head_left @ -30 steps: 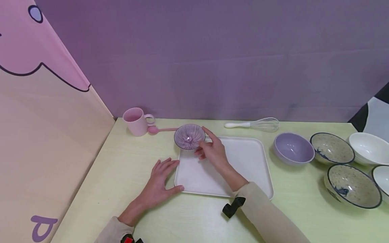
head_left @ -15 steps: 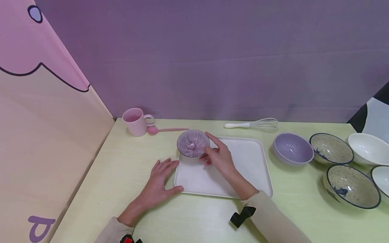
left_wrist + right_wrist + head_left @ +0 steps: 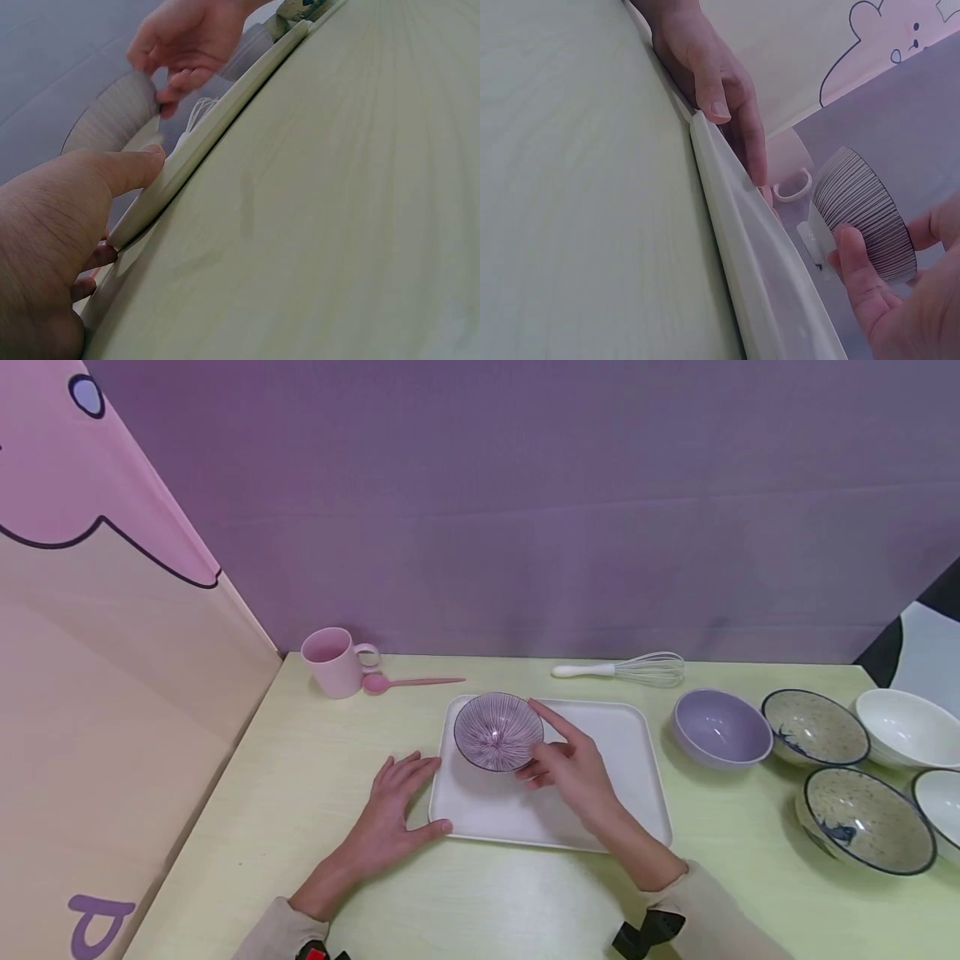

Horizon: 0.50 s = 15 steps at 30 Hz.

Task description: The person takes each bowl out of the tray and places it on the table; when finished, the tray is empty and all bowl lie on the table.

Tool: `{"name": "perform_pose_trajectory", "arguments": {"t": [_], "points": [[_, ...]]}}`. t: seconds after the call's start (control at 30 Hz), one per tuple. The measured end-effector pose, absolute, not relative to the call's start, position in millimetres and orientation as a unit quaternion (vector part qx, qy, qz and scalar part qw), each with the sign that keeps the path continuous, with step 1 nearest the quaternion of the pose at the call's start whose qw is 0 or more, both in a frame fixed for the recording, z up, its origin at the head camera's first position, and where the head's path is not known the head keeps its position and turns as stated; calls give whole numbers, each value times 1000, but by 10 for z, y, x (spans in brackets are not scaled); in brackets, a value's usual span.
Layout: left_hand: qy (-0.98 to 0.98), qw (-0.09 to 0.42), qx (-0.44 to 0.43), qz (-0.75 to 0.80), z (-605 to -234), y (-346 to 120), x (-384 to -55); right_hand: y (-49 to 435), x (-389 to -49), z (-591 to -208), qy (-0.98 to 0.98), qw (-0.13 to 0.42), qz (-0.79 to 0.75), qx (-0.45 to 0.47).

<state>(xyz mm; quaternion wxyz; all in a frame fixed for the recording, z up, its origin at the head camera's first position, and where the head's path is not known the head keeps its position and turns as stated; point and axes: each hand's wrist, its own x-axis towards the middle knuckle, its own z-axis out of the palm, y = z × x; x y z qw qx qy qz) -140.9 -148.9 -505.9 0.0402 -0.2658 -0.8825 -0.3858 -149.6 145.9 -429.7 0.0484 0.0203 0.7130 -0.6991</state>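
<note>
My right hand point(image 3: 573, 775) grips the right side of a small striped purple bowl point(image 3: 498, 732), index finger along its rim and thumb on its outer wall. The right wrist view shows the striped bowl point(image 3: 864, 210) tilted, its white foot raised over the tray. Below it lies a white rectangular tray point(image 3: 600, 810). My left hand point(image 3: 393, 818) rests at the tray's left end, fingers spread, with the thumb at the front left corner. In the left wrist view, the left thumb point(image 3: 135, 169) touches the tray's rim point(image 3: 217, 135).
A pink mug point(image 3: 335, 664) and pink spoon point(image 3: 408, 682) lie at the back left. Behind the tray is a white-handled whisk point(image 3: 622, 669). To its right stand a plain purple bowl point(image 3: 722, 727), speckled bowls point(image 3: 870, 818) and white bowls point(image 3: 911, 727). A purple curtain point(image 3: 525, 527) hangs behind.
My right hand has carried the striped bowl right and nearer, from the tray's back left corner to over its left half. My left hand has stayed at the tray's end.
</note>
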Motion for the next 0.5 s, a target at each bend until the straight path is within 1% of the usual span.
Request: {"name": "perform_pose_trajectory", "arguments": {"t": [0.17,0.5], "points": [[-882,47,-268,-384,-5056,-1492,-1409,1607,-1349,-4246,707,38,-706,8],[-883,39,-264,-385,-5059,-1482,-1400,1985,-1116,-4154,709,3,-705,0]]}}
